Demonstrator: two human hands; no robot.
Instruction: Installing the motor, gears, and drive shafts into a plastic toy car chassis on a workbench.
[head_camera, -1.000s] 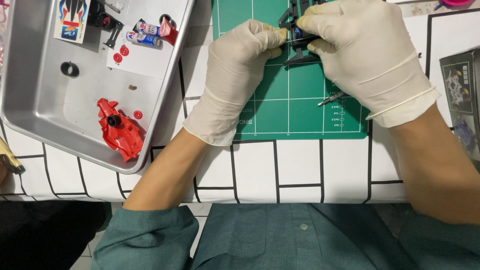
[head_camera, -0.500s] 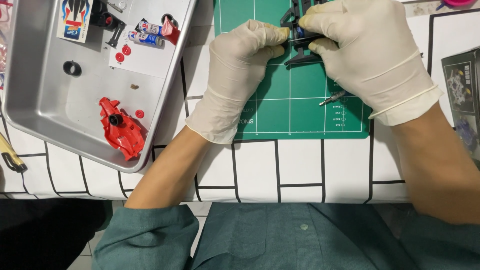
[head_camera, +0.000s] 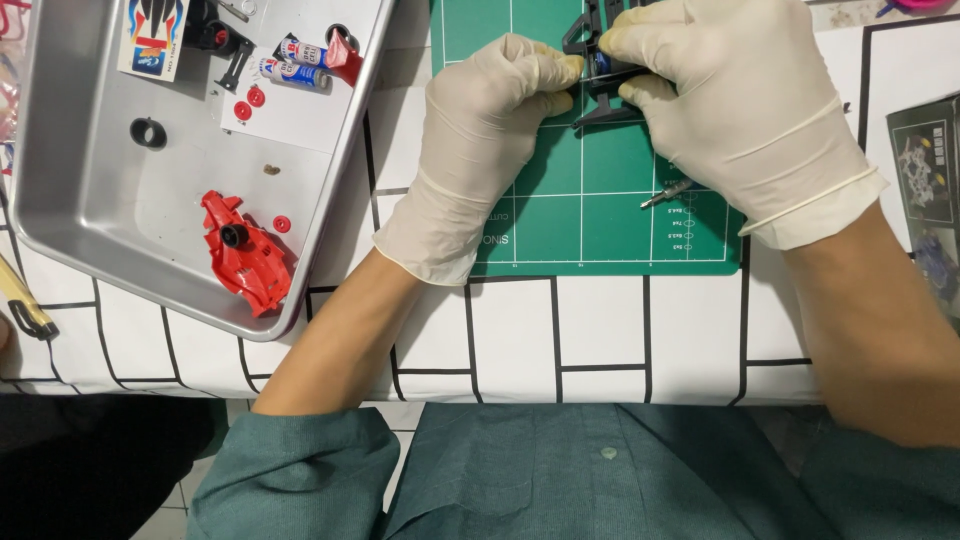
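Both my hands wear pale latex gloves and meet over a green cutting mat (head_camera: 590, 215). My left hand (head_camera: 480, 140) pinches the left side of a small black toy car chassis (head_camera: 598, 100) with thumb and fingers. My right hand (head_camera: 730, 110) grips the same chassis from the right and covers most of it. A small blue part shows between my fingertips. The chassis rests on the mat near its far edge. A thin metal screwdriver tip (head_camera: 665, 195) lies on the mat, just under my right wrist.
A metal tray (head_camera: 90, 235) at the left holds a red car body shell (head_camera: 245, 255), small red wheels, a black ring, two batteries, a sticker sheet and black parts. A dark printed box (head_camera: 930, 180) sits at the right edge. The tablecloth is white with a black grid.
Both hands stay closed on the chassis over the mat; their fingers have shifted only slightly. Nothing in the tray has moved.
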